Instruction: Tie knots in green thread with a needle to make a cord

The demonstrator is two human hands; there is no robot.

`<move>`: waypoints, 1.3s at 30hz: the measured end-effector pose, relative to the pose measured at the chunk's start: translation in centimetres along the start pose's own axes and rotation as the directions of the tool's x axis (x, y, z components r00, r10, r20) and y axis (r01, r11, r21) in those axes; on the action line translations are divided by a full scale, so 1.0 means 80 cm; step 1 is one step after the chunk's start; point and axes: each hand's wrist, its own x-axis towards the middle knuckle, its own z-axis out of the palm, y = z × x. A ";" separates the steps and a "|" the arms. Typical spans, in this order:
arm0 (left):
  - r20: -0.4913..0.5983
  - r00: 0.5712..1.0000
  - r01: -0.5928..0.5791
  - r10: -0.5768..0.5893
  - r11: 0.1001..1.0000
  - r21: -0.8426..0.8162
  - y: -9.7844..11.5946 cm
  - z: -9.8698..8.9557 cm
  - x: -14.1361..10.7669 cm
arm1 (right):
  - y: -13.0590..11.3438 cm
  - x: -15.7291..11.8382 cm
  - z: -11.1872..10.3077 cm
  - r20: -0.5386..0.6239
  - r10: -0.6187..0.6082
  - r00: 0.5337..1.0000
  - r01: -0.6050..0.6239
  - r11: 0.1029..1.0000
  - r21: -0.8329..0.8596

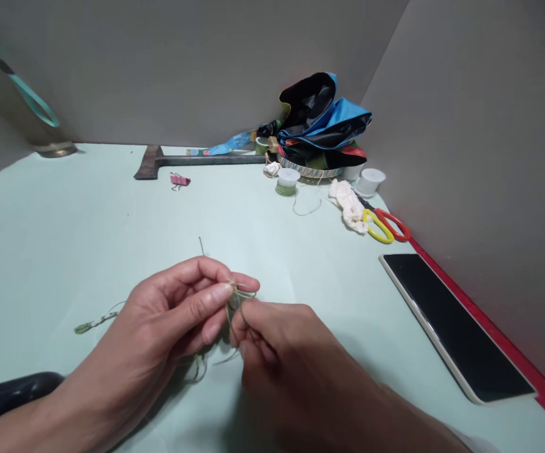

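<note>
My left hand (178, 308) is closed, its thumb and forefinger pinching a knotted part of thin green cord (234, 308). My right hand (281, 352), curled just to the right, grips a strand of the same cord between thumb and fingers. Loops of it pass between the two hands, and loose ends hang beneath them over the table. A braided green-and-white cord end (97, 322) lies to the left, by my left wrist. The knot itself is partly covered by my fingertips.
Toward the back lie a hatchet (148, 163), a pink binder clip (180, 180), a spool of green cord (287, 182) and a blue-and-black fabric bundle (324, 119). On the right are scissors (378, 228), crumpled white cloth (348, 206) and a phone (456, 324). Grey walls (197, 69) border the table.
</note>
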 end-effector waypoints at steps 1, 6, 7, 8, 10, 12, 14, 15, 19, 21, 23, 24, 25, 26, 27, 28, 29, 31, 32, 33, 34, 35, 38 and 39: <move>0.004 1.000 -0.006 0.006 1.000 -0.005 0.001 0.000 0.000 | 0.001 0.000 -0.001 0.014 -0.020 1.000 0.021 0.999 -0.038; 0.028 1.000 -0.002 0.003 1.000 -0.009 0.000 -0.002 -0.001 | 0.007 -0.002 -0.003 0.044 -0.054 0.998 0.067 0.927 -0.370; 0.036 0.999 -0.005 0.005 1.000 -0.007 -0.002 -0.003 -0.001 | 0.009 -0.003 -0.004 0.045 -0.061 0.997 0.074 0.909 -0.409; 0.042 0.999 -0.011 0.011 1.000 -0.003 -0.003 -0.004 -0.001 | 0.011 -0.004 -0.005 0.048 -0.063 0.997 0.078 0.896 -0.437; 0.052 0.998 -0.024 0.023 1.000 0.009 -0.009 -0.008 -0.002 | 0.014 -0.005 -0.007 0.071 -0.036 0.997 0.065 0.879 -0.472; 0.045 0.999 -0.029 0.029 1.000 0.008 -0.014 -0.011 -0.002 | 0.011 -0.004 -0.010 0.106 0.032 0.994 0.023 0.874 -0.484; 0.044 0.999 -0.030 0.030 1.000 -0.003 -0.018 -0.014 -0.001 | 0.002 -0.001 -0.015 0.096 0.080 0.992 -0.028 0.892 -0.450; 0.042 0.999 -0.030 0.030 0.999 -0.013 -0.019 -0.015 0.000 | -0.004 0.001 -0.019 0.067 0.095 0.993 -0.060 0.913 -0.404; 0.030 0.999 -0.028 0.028 0.999 -0.019 -0.019 -0.013 0.002 | -0.020 0.006 -0.034 -0.058 0.122 0.991 -0.124 0.992 -0.033; 0.041 0.998 -0.041 0.041 0.999 -0.001 -0.017 -0.011 0.002 | -0.018 0.007 -0.037 -0.126 0.057 0.990 -0.044 0.993 0.106; 0.065 0.996 -0.058 0.057 0.998 0.003 -0.015 -0.009 0.000 | -0.013 0.007 -0.036 -0.225 -0.019 0.974 0.053 0.988 0.148; 0.075 0.995 -0.062 0.062 0.998 -0.002 -0.015 -0.009 -0.001 | -0.010 0.007 -0.036 -0.261 -0.043 0.964 0.084 0.986 0.147; 0.079 0.995 -0.055 0.056 0.998 -0.009 -0.014 -0.008 -0.001 | -0.008 0.007 -0.035 -0.281 -0.060 0.958 0.104 0.984 0.145; 0.078 0.996 -0.044 0.045 0.999 -0.017 -0.014 -0.007 -0.001 | -0.006 0.007 -0.035 -0.285 -0.072 0.956 0.117 0.982 0.145; 0.075 0.997 -0.032 0.034 0.999 -0.027 -0.014 -0.006 -0.001 | -0.005 0.007 -0.035 -0.281 -0.080 0.957 0.126 0.981 0.150; 0.069 0.997 -0.021 0.023 0.999 -0.032 -0.014 -0.006 -0.001 | -0.006 0.006 -0.035 -0.270 -0.083 0.959 0.128 0.979 0.157; 0.068 0.998 -0.017 0.020 0.999 -0.038 -0.015 -0.005 0.000 | -0.006 0.006 -0.035 -0.259 -0.076 0.963 0.122 0.978 0.166; 0.074 0.997 -0.016 0.020 0.999 -0.048 -0.015 -0.005 0.001 | -0.009 0.006 -0.036 -0.252 -0.058 0.966 0.107 0.977 0.185; 0.078 0.997 -0.015 0.019 0.998 -0.053 -0.015 -0.005 0.002 | -0.010 0.007 -0.036 -0.251 -0.053 0.967 0.102 0.977 0.189; 0.080 0.997 -0.011 0.015 0.998 -0.056 -0.015 -0.005 0.002 | -0.011 0.007 -0.036 -0.250 -0.051 0.967 0.101 0.977 0.190; 0.083 0.996 -0.008 0.013 0.998 -0.058 -0.014 -0.005 0.002 | -0.012 0.007 -0.036 -0.252 -0.049 0.967 0.100 0.976 0.195; 0.088 0.996 -0.004 0.009 0.998 -0.059 -0.013 -0.004 0.002 | -0.013 0.006 -0.036 -0.252 -0.045 0.967 0.098 0.974 0.205; 0.081 0.997 0.015 -0.009 0.997 -0.069 -0.011 -0.002 0.000 | -0.010 0.005 -0.036 -0.214 0.038 0.976 0.031 0.951 0.308; 0.074 0.997 0.030 -0.024 0.997 -0.077 -0.010 -0.001 -0.001 | -0.008 0.005 -0.035 -0.192 0.081 0.978 -0.005 0.931 0.366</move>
